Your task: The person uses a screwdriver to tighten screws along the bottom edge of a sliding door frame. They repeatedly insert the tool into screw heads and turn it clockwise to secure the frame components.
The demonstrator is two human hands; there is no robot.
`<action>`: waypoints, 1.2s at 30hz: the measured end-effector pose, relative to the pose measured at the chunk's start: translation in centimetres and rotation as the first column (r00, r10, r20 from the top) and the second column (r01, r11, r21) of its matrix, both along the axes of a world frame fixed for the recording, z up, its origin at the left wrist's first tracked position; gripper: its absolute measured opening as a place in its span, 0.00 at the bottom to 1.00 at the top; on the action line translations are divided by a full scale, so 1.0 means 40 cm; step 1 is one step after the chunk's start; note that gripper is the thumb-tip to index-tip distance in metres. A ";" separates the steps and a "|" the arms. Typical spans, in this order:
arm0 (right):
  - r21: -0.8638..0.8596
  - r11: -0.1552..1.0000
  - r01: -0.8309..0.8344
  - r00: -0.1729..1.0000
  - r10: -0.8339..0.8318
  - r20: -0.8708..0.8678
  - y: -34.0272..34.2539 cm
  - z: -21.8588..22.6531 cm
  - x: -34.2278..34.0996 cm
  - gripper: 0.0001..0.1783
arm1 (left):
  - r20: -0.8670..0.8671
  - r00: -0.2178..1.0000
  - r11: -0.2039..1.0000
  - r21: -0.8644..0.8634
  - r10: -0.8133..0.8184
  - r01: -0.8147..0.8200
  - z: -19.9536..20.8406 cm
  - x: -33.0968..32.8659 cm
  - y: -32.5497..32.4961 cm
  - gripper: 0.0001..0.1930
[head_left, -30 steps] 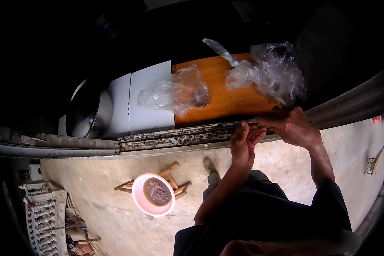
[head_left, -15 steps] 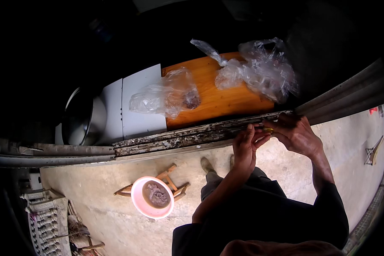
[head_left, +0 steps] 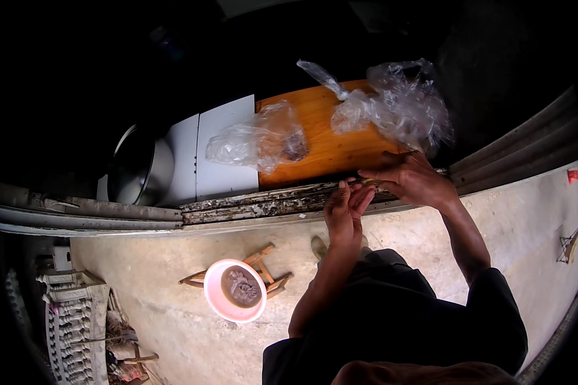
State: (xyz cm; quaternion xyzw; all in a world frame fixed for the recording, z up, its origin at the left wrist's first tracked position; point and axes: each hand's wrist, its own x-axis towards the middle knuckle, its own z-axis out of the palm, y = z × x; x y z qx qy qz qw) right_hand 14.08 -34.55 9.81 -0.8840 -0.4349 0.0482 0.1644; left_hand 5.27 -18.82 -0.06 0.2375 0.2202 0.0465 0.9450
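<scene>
Both hands are up at the near edge of the bench now, right where the worn, flaking lip meets the orange cutting board. The left hand has its fingers bunched together, tips pointing up at the edge, and the right hand lies flat-ish beside it, fingers pinched toward the same spot. Between them there's a small thin thing, a pale sliver lying along the bench edge. I can't make out what it is from here, and whether either grip is truly clamped on it I cannot tell; the fingertips are drawn together around it, that much shows.

My read: it's light and slight, something for a fingertip pinch rather than a full fist, best taken at its ends where the two hands meet it. Its long axis looks to run along the bench edge, left to right, one end toward each hand.

Behind the hands, two crumpled clear plastic bags: one straddling the board and the white panel, with something dark inside, the other bigger, bunched at the board's far right. Those would be limp, slippery, rustly. A steel pot sits off to the left. Down on the concrete floor, a pink bowl rests on a little wooden stool.
</scene>
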 end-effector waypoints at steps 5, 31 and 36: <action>-0.008 1.000 0.018 0.999 -0.018 0.048 -0.029 -0.013 -0.037 0.32 | 0.084 0.996 0.999 0.030 0.022 -0.025 0.013 -0.036 -0.022 0.15; -0.019 0.974 -0.225 0.974 0.225 0.031 0.187 0.011 0.064 0.34 | -0.005 0.984 0.983 0.045 0.176 -0.176 -0.001 0.000 0.144 0.17; -0.020 0.975 -0.221 0.971 0.218 -0.101 0.254 -0.015 0.053 0.34 | -0.029 0.976 0.973 0.094 0.216 -0.212 -0.009 -0.012 0.216 0.14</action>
